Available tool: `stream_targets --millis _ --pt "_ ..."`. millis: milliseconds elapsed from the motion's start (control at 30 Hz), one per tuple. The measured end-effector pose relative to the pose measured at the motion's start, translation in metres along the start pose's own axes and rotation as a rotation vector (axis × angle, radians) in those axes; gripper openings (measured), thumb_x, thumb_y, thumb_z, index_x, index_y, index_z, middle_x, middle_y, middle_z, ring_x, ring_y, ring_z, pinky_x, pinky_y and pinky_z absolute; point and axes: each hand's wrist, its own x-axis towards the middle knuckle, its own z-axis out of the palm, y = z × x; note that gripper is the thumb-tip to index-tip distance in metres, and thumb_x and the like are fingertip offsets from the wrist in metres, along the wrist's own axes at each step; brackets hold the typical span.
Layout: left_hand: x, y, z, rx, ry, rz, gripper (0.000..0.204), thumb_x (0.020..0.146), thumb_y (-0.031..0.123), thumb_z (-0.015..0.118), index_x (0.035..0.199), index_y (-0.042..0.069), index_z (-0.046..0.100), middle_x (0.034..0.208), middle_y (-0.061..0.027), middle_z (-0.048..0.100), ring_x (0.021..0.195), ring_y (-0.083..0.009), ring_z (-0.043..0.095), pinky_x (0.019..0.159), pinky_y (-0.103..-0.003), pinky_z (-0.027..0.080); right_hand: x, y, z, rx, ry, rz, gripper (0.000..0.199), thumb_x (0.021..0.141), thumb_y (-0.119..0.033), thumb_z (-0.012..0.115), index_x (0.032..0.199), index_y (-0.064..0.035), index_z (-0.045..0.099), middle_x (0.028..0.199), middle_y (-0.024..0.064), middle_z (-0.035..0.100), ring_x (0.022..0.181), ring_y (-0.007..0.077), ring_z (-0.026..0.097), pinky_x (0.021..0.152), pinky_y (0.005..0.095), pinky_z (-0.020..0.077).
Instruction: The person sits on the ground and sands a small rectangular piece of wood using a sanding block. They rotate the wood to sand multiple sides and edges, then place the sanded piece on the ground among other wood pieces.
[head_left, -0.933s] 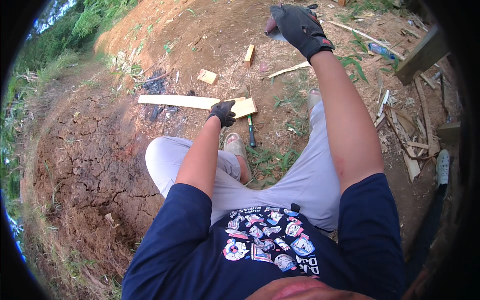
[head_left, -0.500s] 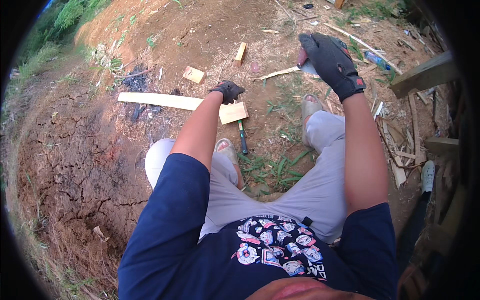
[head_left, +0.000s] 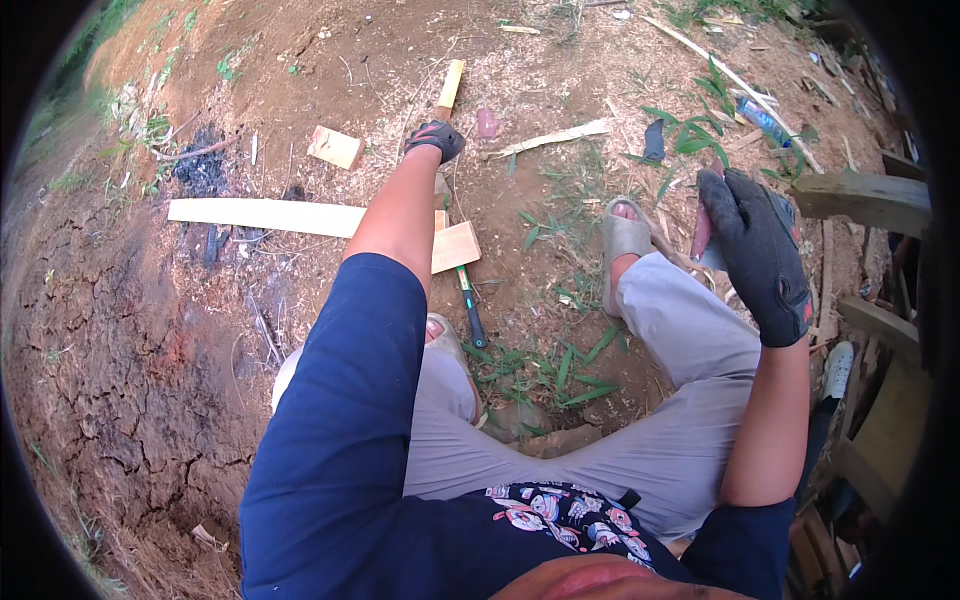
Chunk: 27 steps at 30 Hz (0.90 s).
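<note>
On bare, reddish-brown ground [head_left: 560,80] strewn with sawdust and wood chips, a person sits with knees bent, grey trousers and grey sandals showing below a dark blue shirt. Toward the left edge the soil is dry and deeply cracked, with a patch of black ash [head_left: 203,170] near tufts of grass. Across the middle lies a long pale plank [head_left: 265,215], its right end passing under the outstretched left arm. Beyond it sit a small wooden block [head_left: 335,147] and a short yellow offcut [head_left: 450,84]. The left hand [head_left: 436,138], in a black glove, reaches out low to the ground just past the plank; its fingers curl downward, but I cannot tell whether they grip anything. Beside the left foot a tool with a dark green handle [head_left: 469,308] lies on the dirt, touching the plank's end. The right hand [head_left: 760,250], also gloved in black, is raised above the right knee and is clenched around a reddish-handled tool [head_left: 702,235], mostly hidden by the glove. Along the right edge stand rough timber pieces [head_left: 865,195], with thin sticks and scattered green leaves nearby.
</note>
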Motion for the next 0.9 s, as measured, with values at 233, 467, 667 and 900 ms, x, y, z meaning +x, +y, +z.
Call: stream_targets --millis 233,467,667,900 --pt "0.064 0.023 0.023 -0.014 0.205 -0.063 0.078 0.091 0.057 0.063 0.158 0.020 0.048 0.167 -0.0218 0.035 0.151 -0.0432 0.040 0.121 -0.049 0.039 -0.005 0.026 0.016 0.071 -0.336 0.328 0.049 0.089 -0.002 0.062 0.138 -0.0043 0.061 0.123 0.0188 0.066 0.111 0.0399 0.065 0.094 0.0480 0.0514" --pt "0.128 0.033 0.037 -0.014 0.241 -0.059 0.078 0.088 0.065 0.066 0.157 0.031 0.049 0.163 -0.0214 0.036 0.150 -0.0439 0.037 0.122 -0.052 0.038 -0.009 0.044 0.034 -0.103 -0.287 0.124 0.051 0.088 0.000 0.062 0.139 -0.0025 0.060 0.126 0.0212 0.065 0.114 0.0420 0.065 0.097 0.0490 0.0512" --pt "0.179 0.008 0.055 -0.099 0.241 -0.157 0.066 0.091 0.062 0.063 0.152 0.042 0.053 0.162 -0.0199 0.036 0.151 -0.0423 0.036 0.121 -0.051 0.038 -0.012 0.052 0.043 -0.190 -0.294 0.118 0.050 0.088 0.001 0.063 0.138 -0.0048 0.063 0.129 0.0214 0.065 0.116 0.0427 0.064 0.099 0.0492 0.0512" --pt "0.226 -0.007 0.074 -0.206 0.257 -0.222 0.054 0.095 0.050 0.061 0.148 0.038 0.060 0.149 -0.0162 0.056 0.139 -0.0366 0.054 0.115 -0.048 0.045 0.012 0.047 0.033 0.062 -0.388 0.312 0.046 0.088 -0.005 0.065 0.134 -0.0067 0.067 0.131 0.0197 0.065 0.116 0.0423 0.065 0.097 0.0508 0.0511"
